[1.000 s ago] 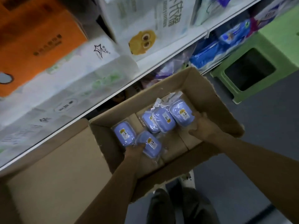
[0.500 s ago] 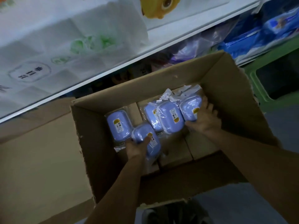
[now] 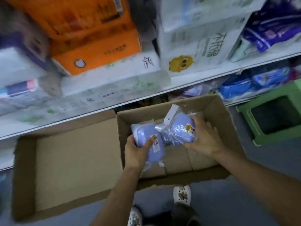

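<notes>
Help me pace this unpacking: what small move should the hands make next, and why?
Probably raise both hands clear of the cardboard box. The left hand grips the left bundle of blue wrapped packs, the right hand grips the right bundle, both held above the box floor, and no loose packs show inside.

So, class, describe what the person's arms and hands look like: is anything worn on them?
The left forearm and right forearm are bare to the frame's edge; no sleeve shows. The left hand and right hand wear no gloves; no ring, watch or bracelet is visible.
</notes>
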Action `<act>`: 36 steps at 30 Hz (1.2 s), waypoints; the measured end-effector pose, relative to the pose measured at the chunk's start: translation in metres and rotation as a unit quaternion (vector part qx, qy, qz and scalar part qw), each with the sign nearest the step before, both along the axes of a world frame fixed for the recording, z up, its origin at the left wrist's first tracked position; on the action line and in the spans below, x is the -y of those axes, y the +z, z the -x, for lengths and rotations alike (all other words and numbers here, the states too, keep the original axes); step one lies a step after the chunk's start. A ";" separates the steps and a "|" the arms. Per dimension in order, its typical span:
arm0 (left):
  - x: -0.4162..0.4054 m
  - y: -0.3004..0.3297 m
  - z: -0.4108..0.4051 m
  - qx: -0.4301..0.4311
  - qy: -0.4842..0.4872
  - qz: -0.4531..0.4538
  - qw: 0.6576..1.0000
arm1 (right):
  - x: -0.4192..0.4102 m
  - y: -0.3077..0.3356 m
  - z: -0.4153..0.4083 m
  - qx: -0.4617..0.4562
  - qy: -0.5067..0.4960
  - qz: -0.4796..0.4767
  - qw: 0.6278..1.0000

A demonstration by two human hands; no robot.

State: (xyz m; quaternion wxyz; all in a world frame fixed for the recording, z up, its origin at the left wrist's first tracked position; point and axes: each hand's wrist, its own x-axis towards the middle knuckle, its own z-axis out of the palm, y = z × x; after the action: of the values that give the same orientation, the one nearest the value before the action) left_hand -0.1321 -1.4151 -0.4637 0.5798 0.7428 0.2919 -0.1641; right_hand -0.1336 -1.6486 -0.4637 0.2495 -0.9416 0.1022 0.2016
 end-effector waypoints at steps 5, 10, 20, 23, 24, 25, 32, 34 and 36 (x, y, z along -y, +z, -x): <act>-0.062 0.066 0.008 0.029 0.015 0.041 0.999 | -0.056 0.081 -0.001 0.065 0.051 -0.029 0.996; -0.165 0.128 0.031 0.054 0.040 0.106 0.992 | -0.156 0.153 0.013 0.108 0.090 -0.033 0.989; -0.421 0.227 0.148 0.077 0.009 0.065 0.995 | -0.394 0.242 0.092 0.158 0.113 -0.116 0.974; -0.471 0.251 0.166 0.080 0.026 0.066 0.994 | -0.439 0.270 0.103 0.163 0.107 -0.135 0.971; -0.483 0.261 0.168 0.087 0.025 0.066 0.994 | -0.449 0.280 0.104 0.167 0.106 -0.135 0.971; -0.493 0.270 0.168 0.098 0.022 0.067 0.993 | -0.458 0.290 0.102 0.172 0.106 -0.133 0.970; -0.540 0.353 0.140 0.206 -0.001 0.048 0.977 | -0.504 0.357 0.054 0.231 0.159 -0.116 0.953; -0.553 0.373 0.128 0.234 0.013 0.050 0.971 | -0.516 0.375 0.031 0.249 0.174 -0.127 0.944; -0.568 0.391 0.109 0.252 0.032 0.051 0.966 | -0.531 0.392 0.007 0.263 0.184 -0.141 0.937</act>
State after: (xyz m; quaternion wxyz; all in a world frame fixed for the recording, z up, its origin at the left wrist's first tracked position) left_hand -0.2407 -0.8473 -0.0725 0.6768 0.7197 0.1516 0.0325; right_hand -0.1402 -1.1176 -0.0719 0.3559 -0.9186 -0.1717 0.0018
